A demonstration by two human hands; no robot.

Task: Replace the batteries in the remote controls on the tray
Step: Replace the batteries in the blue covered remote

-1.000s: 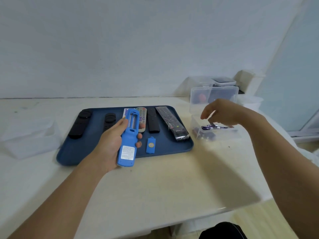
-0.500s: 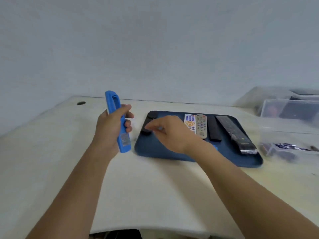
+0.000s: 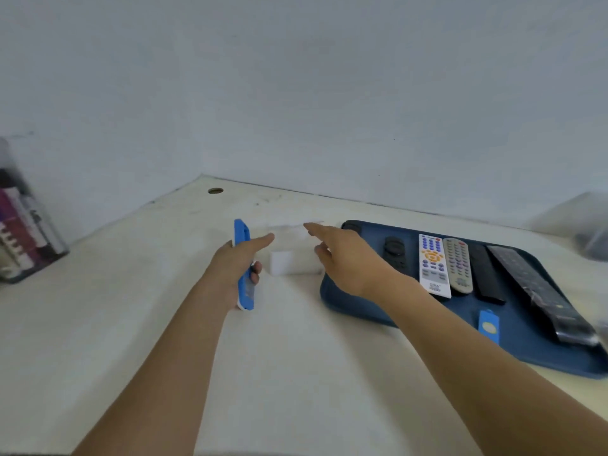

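Note:
My left hand [image 3: 235,269] grips a blue remote [image 3: 242,245], held edge-on above the table to the left of the tray. My right hand [image 3: 345,258] reaches left over the tray's left end, fingers spread, above a clear plastic box [image 3: 289,255] that stands between the hands. I cannot tell whether it holds a battery. The dark blue tray [image 3: 362,307] carries a white remote [image 3: 432,266], a grey remote [image 3: 457,264], two black remotes [image 3: 487,274] and a small black one [image 3: 394,251]. A blue battery cover [image 3: 488,327] lies at the tray's front.
A cable hole [image 3: 215,191] is in the table's far left corner. A clear case with dark and purple contents [image 3: 23,225] stands at the left edge. Blurred clear containers [image 3: 589,232] sit at the far right. The wall runs close behind the table.
The view has swung left. My right hand left the battery box at the right and crossed the tray to the clear box at the left. My left hand carried the blue remote off the tray.

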